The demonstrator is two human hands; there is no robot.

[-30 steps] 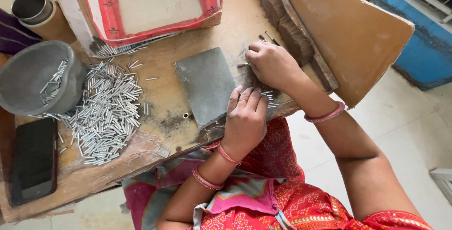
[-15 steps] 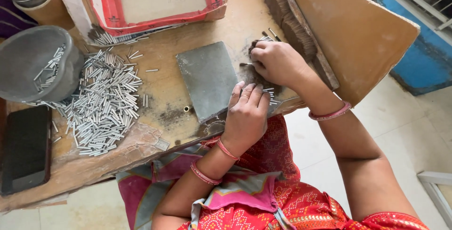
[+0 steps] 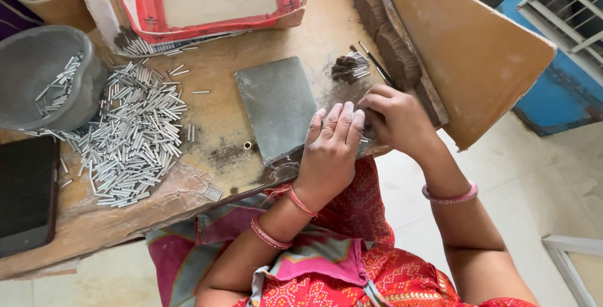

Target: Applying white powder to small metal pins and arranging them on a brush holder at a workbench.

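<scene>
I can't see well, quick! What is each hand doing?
Left hand: open, fingers flat on the grey slab.
Right hand: fingers curled at the slab's edge; what it holds cannot be told.

Small home workshop for hand assembly. Worn wooden worktable [image 3: 207,87] heaped with short metal tubes [image 3: 129,137], more of them in a grey bowl [image 3: 44,81], a grey slab [image 3: 276,106], a bundle of dark sticks [image 3: 348,68], a tiled floor [image 3: 553,175] beneath.
</scene>
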